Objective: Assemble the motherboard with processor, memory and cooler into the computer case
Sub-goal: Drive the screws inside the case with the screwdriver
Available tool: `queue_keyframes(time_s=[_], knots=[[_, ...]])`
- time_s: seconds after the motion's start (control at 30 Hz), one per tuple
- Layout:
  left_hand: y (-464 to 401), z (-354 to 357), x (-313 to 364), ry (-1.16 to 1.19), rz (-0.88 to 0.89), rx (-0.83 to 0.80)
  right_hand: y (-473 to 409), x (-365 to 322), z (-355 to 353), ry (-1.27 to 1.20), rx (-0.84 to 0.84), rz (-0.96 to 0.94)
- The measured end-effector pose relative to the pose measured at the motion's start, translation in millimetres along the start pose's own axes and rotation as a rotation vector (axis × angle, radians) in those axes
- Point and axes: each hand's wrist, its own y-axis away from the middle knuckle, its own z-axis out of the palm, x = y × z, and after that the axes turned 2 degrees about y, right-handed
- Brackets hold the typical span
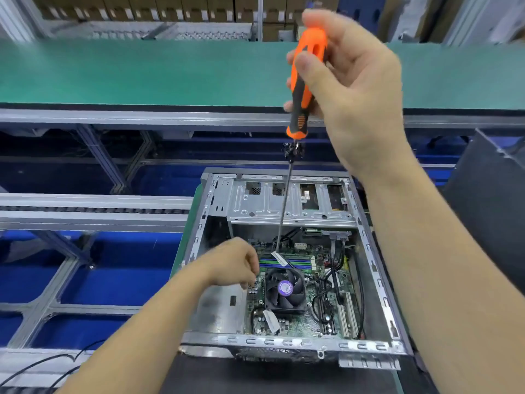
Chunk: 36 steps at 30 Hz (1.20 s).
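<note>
An open metal computer case (377, 268) lies in front of me with the green motherboard (298, 322) inside it. A black cooler fan (285, 290) with a purple label sits on the board, below blue and green memory slots (295, 263). My right hand (349, 89) grips the orange and black handle of a long screwdriver (305, 81), held high above the case. Its thin shaft runs down to the board's upper edge near the memory slots. My left hand (233, 264) is inside the case at the board's left edge, fingers curled down; what they hold is hidden.
A green conveyor belt (142, 72) runs across behind the case. Aluminium rails and roller tracks (85, 211) lie to the left over blue bins. Black cables (56, 362) trail at the lower left. A dark panel (488, 200) stands at the right. Cardboard boxes line the far back.
</note>
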Motion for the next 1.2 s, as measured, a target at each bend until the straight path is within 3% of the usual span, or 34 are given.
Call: queue_keyframes(time_s=[0.1, 0.2, 0.27, 0.33, 0.43, 0.63, 0.77, 0.9, 1.2], knots=[[5, -32, 15, 0.371, 0.030, 0.121, -23, -27, 2, 0.207, -0.005, -0.072], [2, -53, 25, 0.904, 0.001, 0.200, -39, -50, 1, 0.398, -0.047, -0.101], [-5, -61, 28, 1.063, -0.036, 0.275, -42, -56, 3, 0.501, -0.118, -0.138], [-15, -66, 25, 0.870, -0.082, 0.459, -40, -46, 4, 0.622, -0.210, -0.130], [-28, -65, 9, 0.195, -0.087, 0.795, -23, 1, -1, 0.798, -0.313, 0.060], [-48, -47, -35, -0.583, -0.029, 0.755, 56, 112, -37, 1.105, -0.386, 0.383], [-61, -53, -43, -0.816, 0.073, 0.688, 96, 153, -66, 1.199, -0.485, 0.590], [-74, -56, -35, -0.991, 0.166, 0.488, 123, 176, -83, 1.304, -0.518, 0.627], [-90, -43, -23, -1.077, 0.156, 0.471, 135, 201, -98, 1.246, -0.441, 0.672]])
